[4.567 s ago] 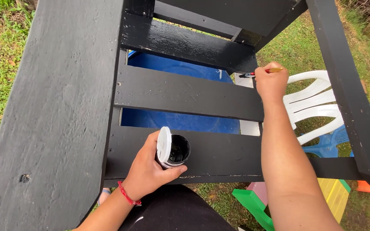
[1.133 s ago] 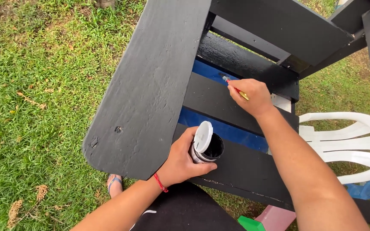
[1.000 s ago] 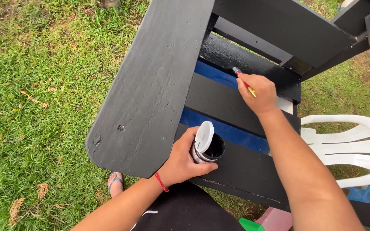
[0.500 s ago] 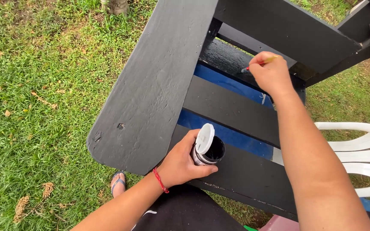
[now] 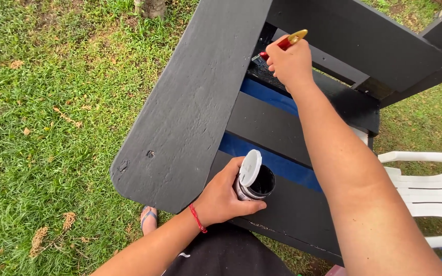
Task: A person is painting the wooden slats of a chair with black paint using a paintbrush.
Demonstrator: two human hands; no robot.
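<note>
Paintbrush (image 5: 284,44) in my right hand (image 5: 290,64) had moved since half a second before: it was now farther up the black wooden chair (image 5: 200,102), its bristles pressed into the dark corner where the rear seat slat met the wide armrest board, and the red-and-gold handle pointed up and away from me. A second before, the same brush was lower, working along a nearer slat beside a blue gap. To me that meant the painting had shifted to the back slat, which looked wet and glossy. My right fingers were closed tight around the handle. My left hand (image 5: 221,197) had not shifted; it was wrapped around one small paint pot (image 5: 254,183), which rested on the front slat with its white lid flipped up and black paint showing inside. I counted one brush, one pot, one black chair, two blue strips between the slats, one white plastic chair (image 5: 431,179) to my right, one red cord on my left wrist, and one sandalled foot (image 5: 149,219) on the grass (image 5: 42,128) below.
</note>
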